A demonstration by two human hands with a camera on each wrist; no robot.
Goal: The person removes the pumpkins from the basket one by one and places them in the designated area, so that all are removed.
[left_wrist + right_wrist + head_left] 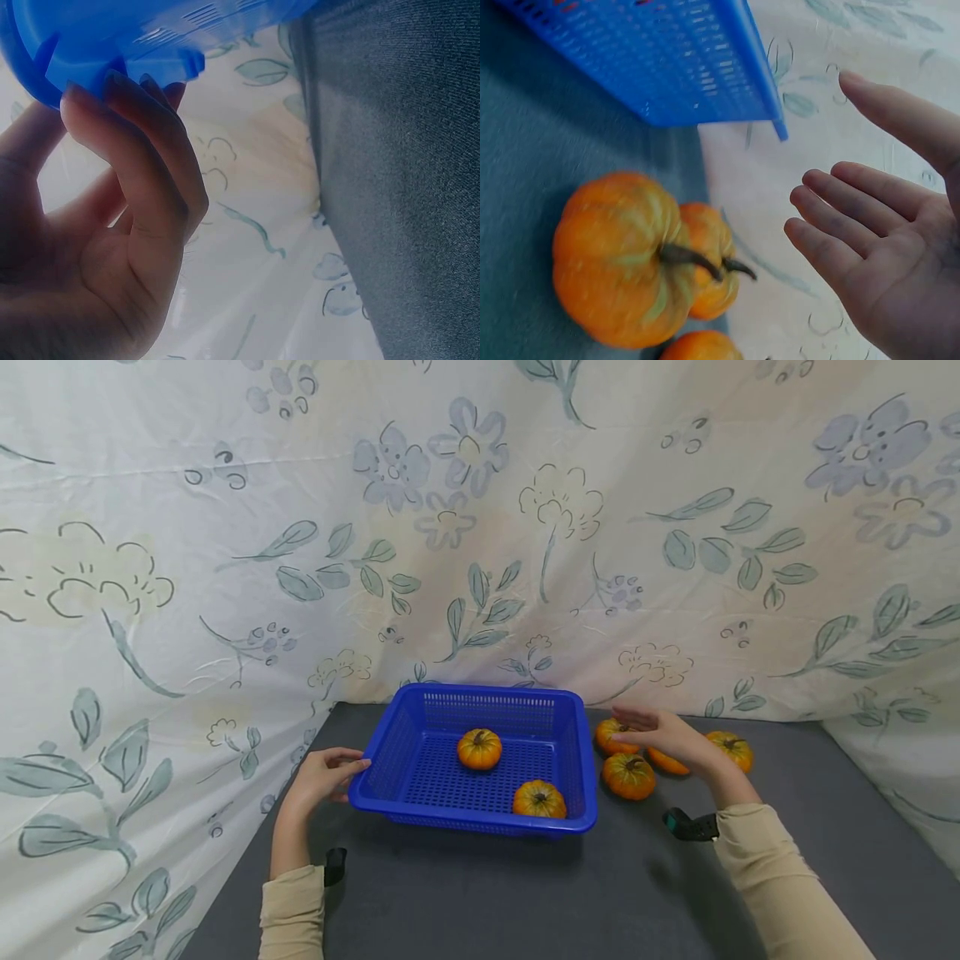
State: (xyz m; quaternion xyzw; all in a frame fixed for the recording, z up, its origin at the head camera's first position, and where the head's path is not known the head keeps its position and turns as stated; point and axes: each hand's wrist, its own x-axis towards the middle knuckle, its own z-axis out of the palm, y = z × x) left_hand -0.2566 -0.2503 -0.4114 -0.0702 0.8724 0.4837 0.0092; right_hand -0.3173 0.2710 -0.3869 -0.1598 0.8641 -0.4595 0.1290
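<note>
My left hand (322, 778) pinches the left rim of a blue plastic basket (472, 821), and in the left wrist view its thumb and curled fingers (139, 161) meet at the blue rim. Two small orange pumpkins lie in the basket: one pumpkin (479, 749) near the middle, another pumpkin (539, 799) at the front right. To the right of the basket, my right hand (667, 739) hovers over more pumpkins, fingers extended and thumb spread, holding nothing. Below it in the right wrist view sits a pumpkin (619, 259) with a dark stem, partly hiding a second pumpkin (709, 259).
Several pumpkins stand on the dark grey table (480, 893) right of the basket, including a near pumpkin (628, 776) and a far right pumpkin (731, 750). A floral cloth (480, 552) hangs behind the table and along its sides.
</note>
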